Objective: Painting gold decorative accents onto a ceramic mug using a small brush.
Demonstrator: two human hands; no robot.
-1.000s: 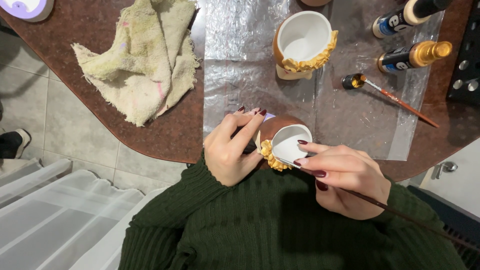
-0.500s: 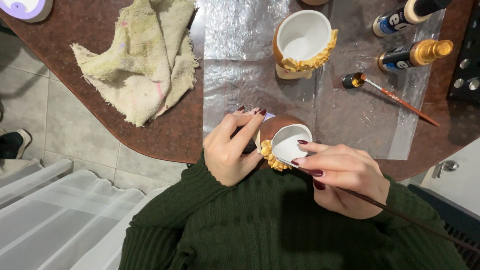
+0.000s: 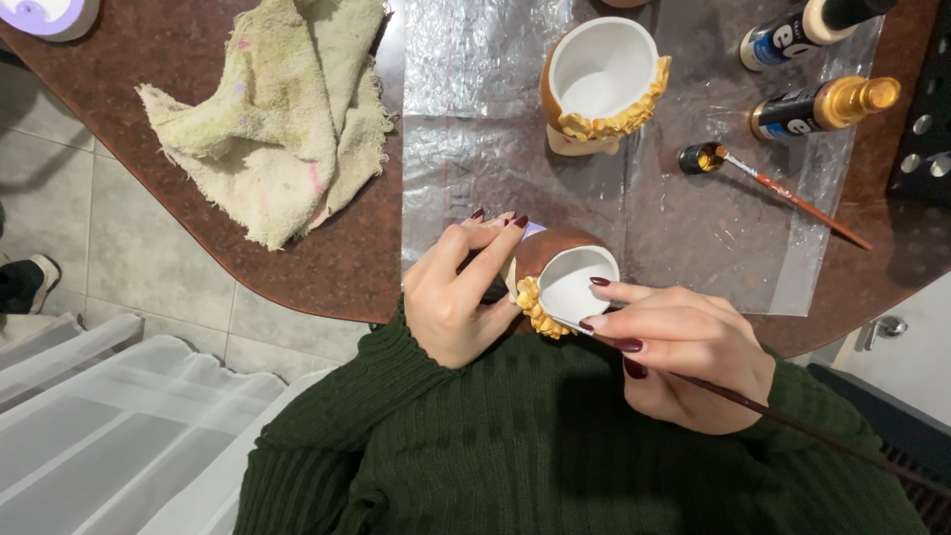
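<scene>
Over the edge of a brown counter (image 3: 327, 263), the left hand (image 3: 458, 292) grips a small brown ceramic pot (image 3: 560, 277) with gold trim while the right hand (image 3: 684, 347) pinches a thin brush (image 3: 792, 426) at its rim, its white interior apparently unpainted.

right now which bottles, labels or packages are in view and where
Paint bottle: lying top right on the plastic sheet, dark label band, cream neck, black cap.
Second paint bottle: lying just below the first, dark label, gold neck and cap.
No screens or signs show.
</scene>
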